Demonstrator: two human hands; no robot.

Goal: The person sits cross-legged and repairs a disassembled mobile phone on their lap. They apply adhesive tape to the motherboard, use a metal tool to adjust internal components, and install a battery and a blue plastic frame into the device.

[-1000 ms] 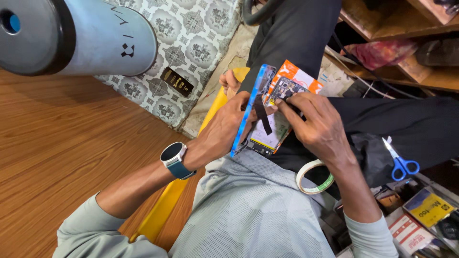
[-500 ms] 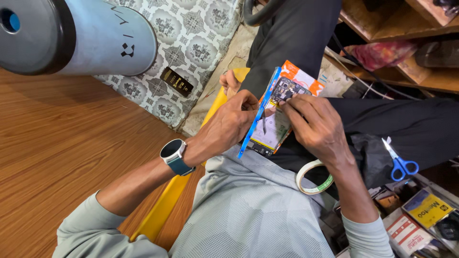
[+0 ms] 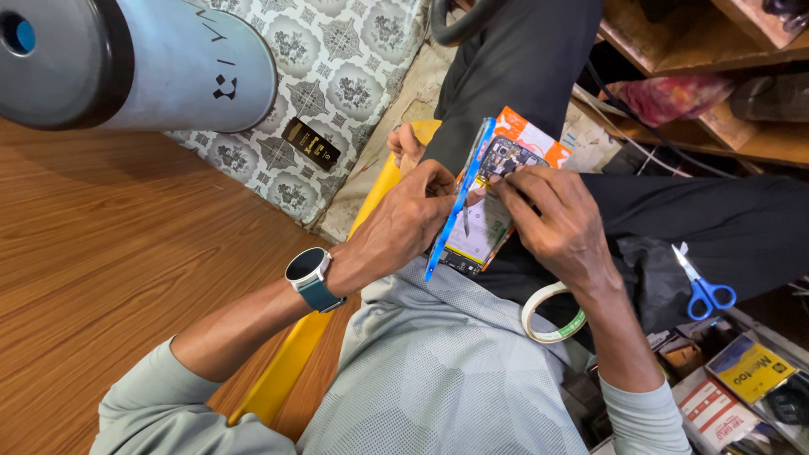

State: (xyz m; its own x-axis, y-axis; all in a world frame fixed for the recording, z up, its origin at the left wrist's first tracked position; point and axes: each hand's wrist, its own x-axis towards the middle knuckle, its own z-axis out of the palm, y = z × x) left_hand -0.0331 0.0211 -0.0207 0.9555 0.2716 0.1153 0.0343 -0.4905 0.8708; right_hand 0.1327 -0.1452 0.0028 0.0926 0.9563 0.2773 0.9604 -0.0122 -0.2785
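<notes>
Wood-grain flooring (image 3: 109, 253) fills the left side, and above it lies a big grey cylinder (image 3: 126, 59) with a dark end cap, resting against a patterned cushion (image 3: 337, 84). A small dark packet (image 3: 311, 144) sits on that cushion. A long yellow strip (image 3: 291, 366) runs down beside the person's pale grey shirt (image 3: 438, 371).

Next comes the left forearm with a dark-faced watch (image 3: 308, 270) on a teal band. The left hand (image 3: 404, 223) is closed on the edge of an opened phone (image 3: 480, 215), thumb and fingers pinching the blue back cover (image 3: 459, 202) that stands swung up on edge from the phone body. The phone rests on the person's lap, against black trousers (image 3: 691, 219), with its yellow inner panel and dark camera block showing and an orange card (image 3: 535, 139) behind its top.

The right hand (image 3: 556, 227) covers the phone's right side, fingertips pressed together on something small near the top of the open body; what it pinches is too small to tell. That hand hides much of the phone's lower right.

A roll of tape (image 3: 552, 313) lies just beside the right wrist. Farther right, blue-handled scissors (image 3: 704, 286) rest on the trousers, small boxes (image 3: 742, 379) crowd the lower corner, and wooden shelves (image 3: 725, 126) hold a red bag (image 3: 674, 97).
</notes>
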